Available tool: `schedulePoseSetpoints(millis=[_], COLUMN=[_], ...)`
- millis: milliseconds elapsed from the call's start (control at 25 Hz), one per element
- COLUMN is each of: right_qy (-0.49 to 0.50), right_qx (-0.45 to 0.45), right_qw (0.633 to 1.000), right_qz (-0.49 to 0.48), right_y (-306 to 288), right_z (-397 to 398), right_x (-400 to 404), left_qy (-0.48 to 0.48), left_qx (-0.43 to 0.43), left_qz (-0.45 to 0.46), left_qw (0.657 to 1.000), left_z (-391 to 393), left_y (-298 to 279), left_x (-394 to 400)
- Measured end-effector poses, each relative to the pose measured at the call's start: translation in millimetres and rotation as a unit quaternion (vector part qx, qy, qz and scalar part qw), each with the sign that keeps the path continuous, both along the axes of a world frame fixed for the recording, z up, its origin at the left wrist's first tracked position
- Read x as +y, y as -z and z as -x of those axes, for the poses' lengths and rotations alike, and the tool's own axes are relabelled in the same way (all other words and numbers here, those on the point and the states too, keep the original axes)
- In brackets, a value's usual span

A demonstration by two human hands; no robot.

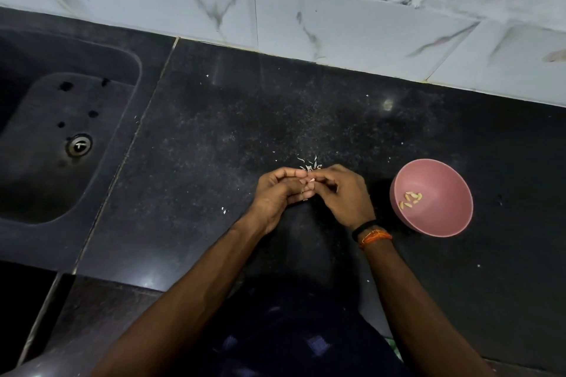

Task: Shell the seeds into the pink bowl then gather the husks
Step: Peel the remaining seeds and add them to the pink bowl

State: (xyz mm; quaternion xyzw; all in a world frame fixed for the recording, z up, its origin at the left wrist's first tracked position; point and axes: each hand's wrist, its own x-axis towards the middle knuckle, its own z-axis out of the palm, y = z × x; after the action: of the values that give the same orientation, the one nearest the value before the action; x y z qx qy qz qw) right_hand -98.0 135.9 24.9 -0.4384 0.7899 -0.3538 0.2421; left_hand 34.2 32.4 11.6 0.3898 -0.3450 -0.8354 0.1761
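Seed [311, 180] is pinched between left hand [280, 193] and right hand [343, 193] above husks [309, 163]; kernels [411, 199] are held in pink bowl [435, 223].

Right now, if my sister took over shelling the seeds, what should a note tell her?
Both hands are busy: the left hand and right hand meet over the black counter, pinching one pale seed between their fingertips.
The pink bowl stands to the right with a few shelled kernels inside.
A small pile of husks lies just beyond the fingers, and loose bits are scattered around.
Done: a handful shelled.
Left: finish this seed, drop its kernel in the bowl, then gather the husks.
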Motion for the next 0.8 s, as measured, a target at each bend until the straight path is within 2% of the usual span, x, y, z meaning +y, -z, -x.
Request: schedulePoseSetpoints(millis=[120,200,280,400,600,800], right_qy=[0.032,0.070,0.108,0.134,0.138,0.149], right_qx=[0.005,-0.027,-0.069,-0.084,-0.055,-0.030], right_qw=[0.999,0.997,0.991,0.987,0.988,0.988], right_qz=[0.005,0.014,0.026,0.034,0.030,0.025], right_y=[0,-1,-4,-8,-15,-21], right_z=[0,1,2,5,12,14], right_x=[1,3,4,7,17,24], left_qy=[0.009,0.014,0.021,0.026,0.033,0.070], left_qx=[-0.002,-0.006,-0.017,-0.039,-0.076,-0.152], left_qz=[-0.032,-0.035,-0.005,0.048,0.137,0.261], left_qw=[0.999,0.999,1.000,0.998,0.987,0.951], left_z=[4,6,8,12,17,30], left_y=[-5,-5,-2,-2,-13,-13], left_x=[-2,-5,-7,-11,-15,-15])
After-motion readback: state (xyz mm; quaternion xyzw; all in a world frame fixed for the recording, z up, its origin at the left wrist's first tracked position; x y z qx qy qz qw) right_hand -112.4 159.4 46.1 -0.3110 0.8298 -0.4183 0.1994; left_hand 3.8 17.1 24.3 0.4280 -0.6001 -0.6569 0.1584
